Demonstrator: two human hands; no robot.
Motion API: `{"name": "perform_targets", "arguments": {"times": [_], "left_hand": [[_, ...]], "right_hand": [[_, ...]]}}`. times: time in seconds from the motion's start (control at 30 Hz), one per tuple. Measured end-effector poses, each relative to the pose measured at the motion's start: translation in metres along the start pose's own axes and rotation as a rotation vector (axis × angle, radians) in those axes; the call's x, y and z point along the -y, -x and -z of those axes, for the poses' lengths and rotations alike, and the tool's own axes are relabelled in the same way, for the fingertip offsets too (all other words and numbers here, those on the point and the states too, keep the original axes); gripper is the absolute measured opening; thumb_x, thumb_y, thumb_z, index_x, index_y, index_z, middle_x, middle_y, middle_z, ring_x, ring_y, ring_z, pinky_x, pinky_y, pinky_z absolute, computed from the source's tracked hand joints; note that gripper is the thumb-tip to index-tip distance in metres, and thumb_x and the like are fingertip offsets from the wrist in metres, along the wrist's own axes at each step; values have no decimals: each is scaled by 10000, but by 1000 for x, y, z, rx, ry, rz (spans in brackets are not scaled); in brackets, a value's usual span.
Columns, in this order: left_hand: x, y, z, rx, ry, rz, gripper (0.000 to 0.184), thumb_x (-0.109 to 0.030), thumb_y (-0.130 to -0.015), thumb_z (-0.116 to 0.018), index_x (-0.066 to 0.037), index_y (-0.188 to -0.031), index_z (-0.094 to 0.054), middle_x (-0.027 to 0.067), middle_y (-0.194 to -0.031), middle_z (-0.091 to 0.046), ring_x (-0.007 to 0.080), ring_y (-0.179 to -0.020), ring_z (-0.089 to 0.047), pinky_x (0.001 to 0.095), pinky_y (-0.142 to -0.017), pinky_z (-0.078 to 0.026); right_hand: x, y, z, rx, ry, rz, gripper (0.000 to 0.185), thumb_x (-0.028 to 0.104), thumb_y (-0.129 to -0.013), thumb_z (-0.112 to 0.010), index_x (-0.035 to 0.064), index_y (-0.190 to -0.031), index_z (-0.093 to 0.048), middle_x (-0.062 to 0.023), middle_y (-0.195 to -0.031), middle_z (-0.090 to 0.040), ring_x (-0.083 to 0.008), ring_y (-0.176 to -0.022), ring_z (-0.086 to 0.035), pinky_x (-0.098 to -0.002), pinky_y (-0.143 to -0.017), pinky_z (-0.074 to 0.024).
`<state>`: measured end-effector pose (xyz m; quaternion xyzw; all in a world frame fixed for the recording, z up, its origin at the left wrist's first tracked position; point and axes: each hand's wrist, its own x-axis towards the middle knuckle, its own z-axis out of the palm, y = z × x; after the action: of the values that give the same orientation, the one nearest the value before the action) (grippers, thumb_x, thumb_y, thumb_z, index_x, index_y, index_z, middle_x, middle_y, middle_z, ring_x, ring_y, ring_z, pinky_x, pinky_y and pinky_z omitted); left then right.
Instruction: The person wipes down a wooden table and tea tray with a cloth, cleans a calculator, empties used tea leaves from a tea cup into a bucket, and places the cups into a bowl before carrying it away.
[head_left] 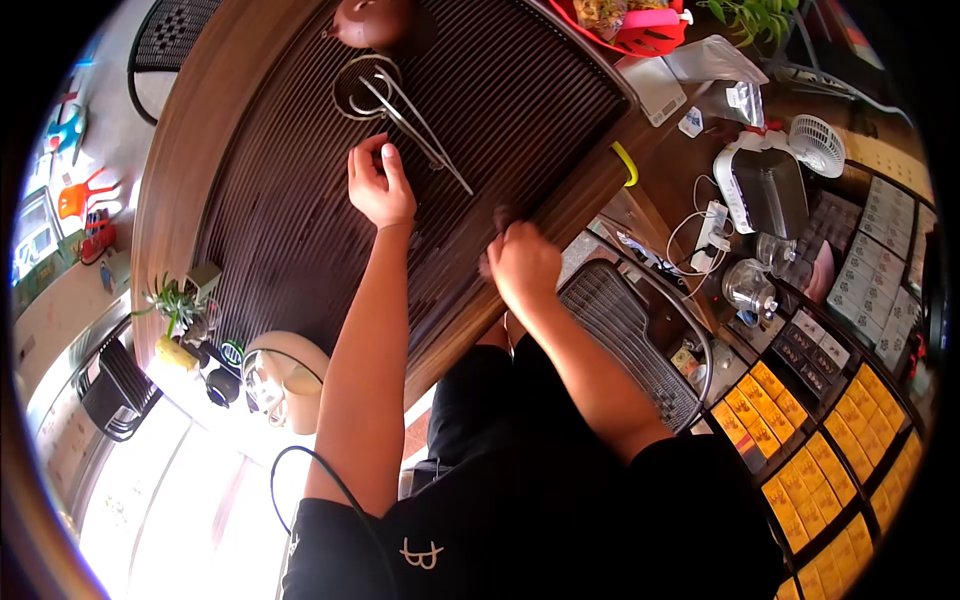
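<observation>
My left hand hovers over the slatted dark tea tray, its fingers loosely curled with a gap at the thumb and nothing in them. Just beyond its fingertips, metal tongs lie partly across a small round bowl-like vessel. A reddish-brown clay teapot stands farther back. My right hand is closed at the tray's near edge, slightly smeared by motion. Dark brown bits of what looks like a cloth stick out from its fist; most of it is hidden.
A red basket with packets sits past the tray's far right corner. A yellow hook-shaped object is on the wooden edge. On the right are a chair, a power strip and glass pots. A plant stands left.
</observation>
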<state>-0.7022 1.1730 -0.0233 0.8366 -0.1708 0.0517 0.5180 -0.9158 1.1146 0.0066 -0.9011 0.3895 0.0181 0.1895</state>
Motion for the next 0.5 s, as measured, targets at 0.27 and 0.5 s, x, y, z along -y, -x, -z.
{"name": "perform_targets", "arguments": {"times": [0.27,0.5], "left_hand": [[1,1,47,212,580,456,361,-321,-1079,-478,-18,-1146,-662,49,-1023,-679,124,-907,-606,264,-823,-488],[-36,76,124,-14,698,603,401,-353,-1079,-460,-10,-1191,-634,82,-1075,-670,152,-934,-621,323,-876,-519]], "right_hand": [[-42,-65,45,-176,115,-51,206,267,-870,-699,90,-778,-649,-95,-702,-650,-290,-661,-682,-425,-561,-528],[27,30,3,204,24,93,241,291,-858,-720,70,-789,-654,-49,-730,-645,-207,-652,-685,-336,-545,-550]]}}
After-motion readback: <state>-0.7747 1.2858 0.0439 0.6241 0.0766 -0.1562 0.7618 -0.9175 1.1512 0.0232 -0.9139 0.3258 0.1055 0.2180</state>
